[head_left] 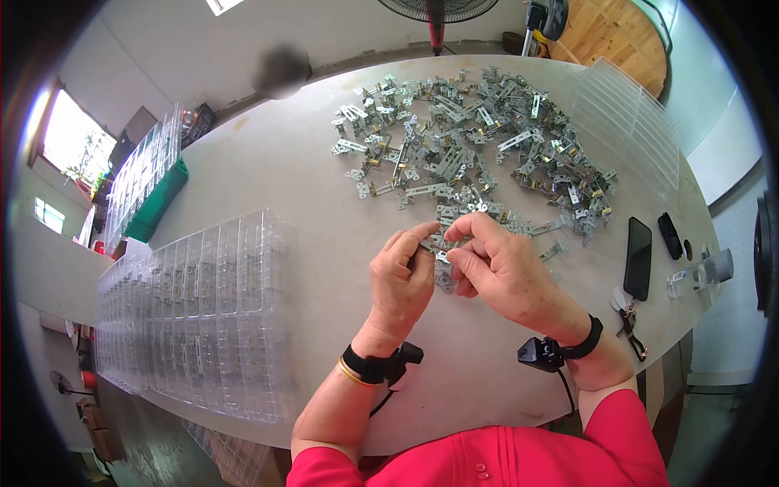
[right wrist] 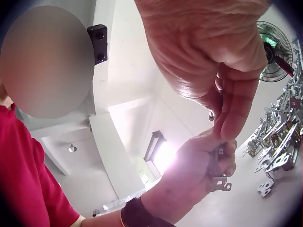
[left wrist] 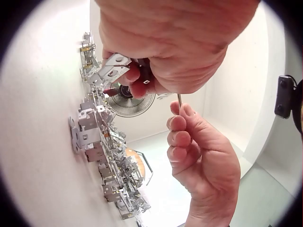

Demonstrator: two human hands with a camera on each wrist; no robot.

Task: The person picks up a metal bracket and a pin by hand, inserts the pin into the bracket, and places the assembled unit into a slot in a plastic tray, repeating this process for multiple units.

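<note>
My left hand grips a small metal hinge-like piece, a silver plate with cut-out holes that sticks out past the curled fingers. In the right wrist view its end shows below the left fingers, and most of it is hidden in the hand. Close beside it, my right hand pinches a thin metal pin between thumb and forefinger. The pin points up toward the left hand in the left wrist view. Both hands are raised over the near edge of a large heap of similar metal pieces.
Stacked clear compartment trays stand on the left of the table. Farther back is a green bin with a clear tray on top. Another clear tray lies at the far right. A phone, keys and a clear bottle are at right.
</note>
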